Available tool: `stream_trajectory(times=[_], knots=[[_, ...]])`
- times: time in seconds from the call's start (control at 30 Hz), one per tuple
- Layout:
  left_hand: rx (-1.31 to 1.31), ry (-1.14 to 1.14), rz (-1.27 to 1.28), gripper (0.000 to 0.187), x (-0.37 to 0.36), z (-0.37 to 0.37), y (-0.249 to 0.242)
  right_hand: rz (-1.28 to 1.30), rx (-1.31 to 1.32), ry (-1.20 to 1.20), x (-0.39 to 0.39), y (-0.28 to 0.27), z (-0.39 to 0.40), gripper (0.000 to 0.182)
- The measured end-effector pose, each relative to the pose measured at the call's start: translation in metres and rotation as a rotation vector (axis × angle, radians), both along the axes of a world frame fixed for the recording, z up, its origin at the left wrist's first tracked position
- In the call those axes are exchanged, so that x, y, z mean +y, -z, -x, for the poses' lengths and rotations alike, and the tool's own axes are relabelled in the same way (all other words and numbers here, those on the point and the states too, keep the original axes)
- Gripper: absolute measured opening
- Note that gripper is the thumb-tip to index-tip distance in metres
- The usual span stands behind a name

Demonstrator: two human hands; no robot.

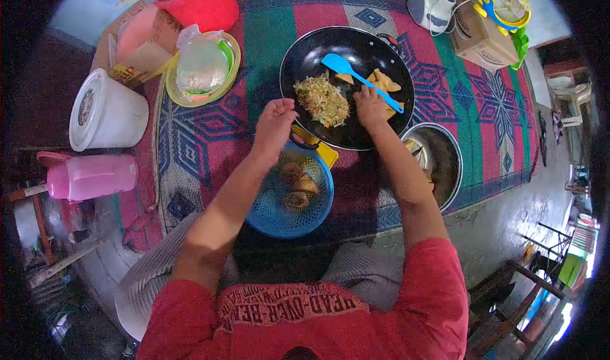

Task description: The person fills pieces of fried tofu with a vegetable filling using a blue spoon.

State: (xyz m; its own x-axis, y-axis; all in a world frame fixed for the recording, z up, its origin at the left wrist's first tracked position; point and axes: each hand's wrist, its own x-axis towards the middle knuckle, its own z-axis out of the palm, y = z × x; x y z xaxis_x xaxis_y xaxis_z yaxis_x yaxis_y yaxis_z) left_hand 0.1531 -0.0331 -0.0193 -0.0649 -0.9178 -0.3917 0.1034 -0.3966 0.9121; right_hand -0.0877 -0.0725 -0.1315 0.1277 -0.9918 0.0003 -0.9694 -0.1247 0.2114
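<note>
A large black wok [327, 52] holds a mound of shredded vegetable filling [323, 101] on its left side. Golden fried tofu-like pieces [384, 81] lie on the right. Across the wok rests a blue spatula [356, 74], its handle pointing right. My right hand [370, 109] is inside the wok beside that handle, fingers bent down among the fried pieces; its fingertips are hidden. At the wok's left rim hovers my left hand [275, 126], half curled, thumb apart, with nothing visible in it. Below it, a blue perforated basket [264, 210] contains several brown fried pieces [297, 198].
A metal bowl [452, 163] with more pieces stands right, partly behind my forearm. To the left are a white bucket [117, 115], a pink jug [95, 177] and a yellow basket [234, 64]. A cardboard box [480, 39] stands back right. Something yellow [327, 153] lies under the wok.
</note>
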Motion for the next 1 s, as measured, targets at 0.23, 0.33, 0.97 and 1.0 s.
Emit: stream_trajectory(times=[0.23,0.33,0.97,1.0], knots=[[-0.037,0.117,0.080,0.025,-0.004,0.029,0.034,0.101,-0.117,0.071,-0.008,0.006,0.007,0.017],[-0.037,0.169,0.057,0.028,-0.011,0.034,0.034,-0.031,-0.436,0.125,-0.006,-0.047,0.007,0.024],[0.300,0.103,0.014,0.040,-0.031,0.036,0.029,-0.692,-1.845,0.220,0.000,-0.086,-0.039,0.037],[0.317,0.101,0.001,0.040,-0.032,0.036,0.029,-0.667,-1.842,0.204,-0.001,-0.084,-0.040,0.037]])
